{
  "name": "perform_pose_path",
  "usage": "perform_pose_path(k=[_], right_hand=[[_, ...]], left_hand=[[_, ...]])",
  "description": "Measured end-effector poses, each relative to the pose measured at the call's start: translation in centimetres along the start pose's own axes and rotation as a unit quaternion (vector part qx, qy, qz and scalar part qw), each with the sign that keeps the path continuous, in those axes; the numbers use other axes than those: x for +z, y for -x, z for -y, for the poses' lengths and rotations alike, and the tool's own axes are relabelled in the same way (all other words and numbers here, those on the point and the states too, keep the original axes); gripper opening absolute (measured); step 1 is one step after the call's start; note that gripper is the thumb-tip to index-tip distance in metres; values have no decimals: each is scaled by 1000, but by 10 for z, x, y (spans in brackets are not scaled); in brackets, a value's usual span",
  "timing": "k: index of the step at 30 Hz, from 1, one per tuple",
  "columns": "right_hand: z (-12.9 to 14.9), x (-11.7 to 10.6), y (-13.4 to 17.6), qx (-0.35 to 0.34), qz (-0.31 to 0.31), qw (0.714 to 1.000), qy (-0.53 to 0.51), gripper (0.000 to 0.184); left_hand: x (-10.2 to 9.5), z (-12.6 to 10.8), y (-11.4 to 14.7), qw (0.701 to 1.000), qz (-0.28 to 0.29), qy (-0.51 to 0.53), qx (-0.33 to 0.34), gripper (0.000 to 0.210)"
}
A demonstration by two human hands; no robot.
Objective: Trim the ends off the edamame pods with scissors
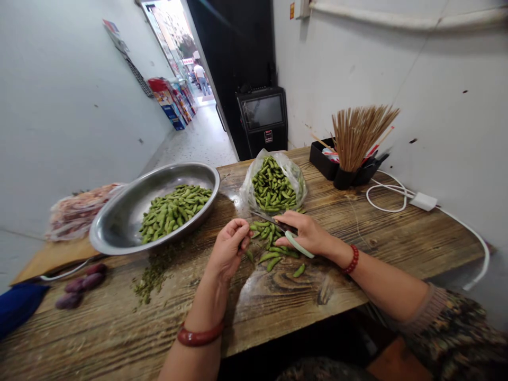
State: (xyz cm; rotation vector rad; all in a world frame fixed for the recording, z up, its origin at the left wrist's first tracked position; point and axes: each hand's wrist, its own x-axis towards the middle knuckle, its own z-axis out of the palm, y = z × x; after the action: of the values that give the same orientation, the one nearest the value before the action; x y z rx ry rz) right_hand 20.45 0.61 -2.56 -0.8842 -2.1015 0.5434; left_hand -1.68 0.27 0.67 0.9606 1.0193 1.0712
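My left hand [230,246] is closed in a pinch, with a green edamame pod [251,232] at its fingertips. In my right hand [307,233] is a pair of scissors [294,243] with a pale green handle, its blades pointing left toward the pinched fingers. Loose edamame pods [273,256] lie on the wooden table between and below the hands. Just behind them stands a clear plastic bag [300,182] full of pods. To the left, a wide metal basin [119,222] holds a heap of pods, and small green trimmings [153,278] are scattered beside it.
Several purplish tubers [81,286] and a blue item [21,307] lie at the left. Behind them is bagged raw meat [81,211]. A black holder [325,161] with bundled skewers [357,135] stands back right, near a white cable [482,243]. The table's front edge runs below my hands.
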Motion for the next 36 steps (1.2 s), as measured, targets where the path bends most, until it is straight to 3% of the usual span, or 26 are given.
perform_pose_path(k=[6,12,18,26,36], right_hand=[[3,0,1,-16,22,999,22,59],[12,-3,0,-39,38,998,38,59],[12,-4,-2,-41,40,997,51,58],[14,-5,-1,-35,44,997,49,57],[15,-4,-2,-42,40,998,18,59]], left_hand=[[-1,0,1,1000,-10,29,8,40],[-1,5,-1,999,-11,46,6,31],[5,6,2,998,40,-36,17,24],[8,7,3,992,58,-94,62,23],[13,8,4,987,82,-121,65,23]])
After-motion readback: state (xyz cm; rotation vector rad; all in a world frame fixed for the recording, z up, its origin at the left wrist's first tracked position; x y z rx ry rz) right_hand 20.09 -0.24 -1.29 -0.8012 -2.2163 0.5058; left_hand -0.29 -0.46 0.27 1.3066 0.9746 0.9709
